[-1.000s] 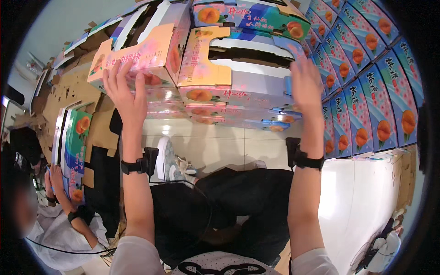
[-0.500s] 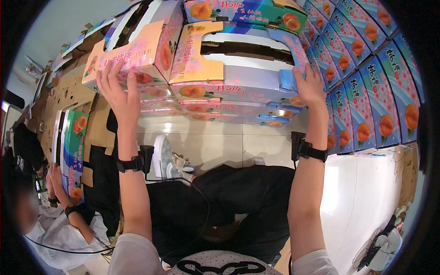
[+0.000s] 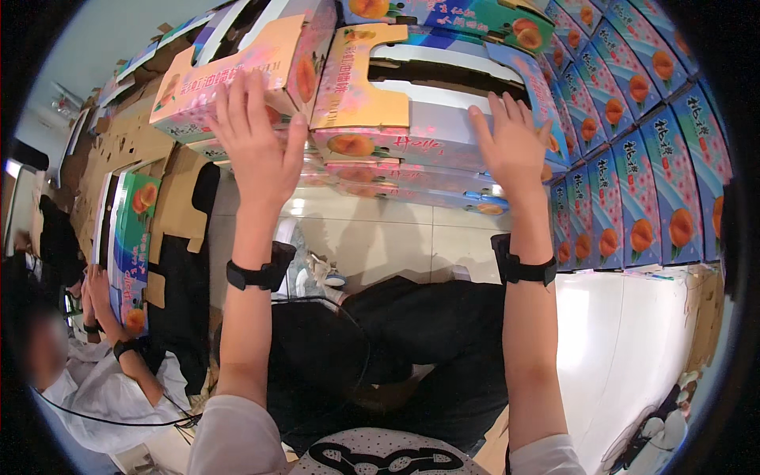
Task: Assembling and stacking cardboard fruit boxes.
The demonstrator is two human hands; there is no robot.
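Note:
My left hand point(image 3: 260, 150) lies with spread fingers against the front of a printed fruit carton point(image 3: 184, 93) with a peach-coloured flap. To its right, a matching carton point(image 3: 360, 99) sits on a stack, its top partly open and dark inside. My right hand point(image 3: 514, 154) rests with fingers apart at the front edge of this carton, near its right end. Neither hand grips anything. Black bands with small devices circle both my wrists.
At the right stands a wall of blue cartons point(image 3: 638, 194) printed with peaches. Another carton point(image 3: 443, 17) lies behind the stack. On the left, a co-worker's hands point(image 3: 96, 297) hold a green and blue carton point(image 3: 136, 237) beside brown cardboard point(image 3: 178, 202). A cable point(image 3: 317, 299) crosses my lap.
My left hand has moved right along the left carton's front. My right hand has shifted left from the stacked carton's right corner, its fingers now spread wider. The view has shifted slightly.

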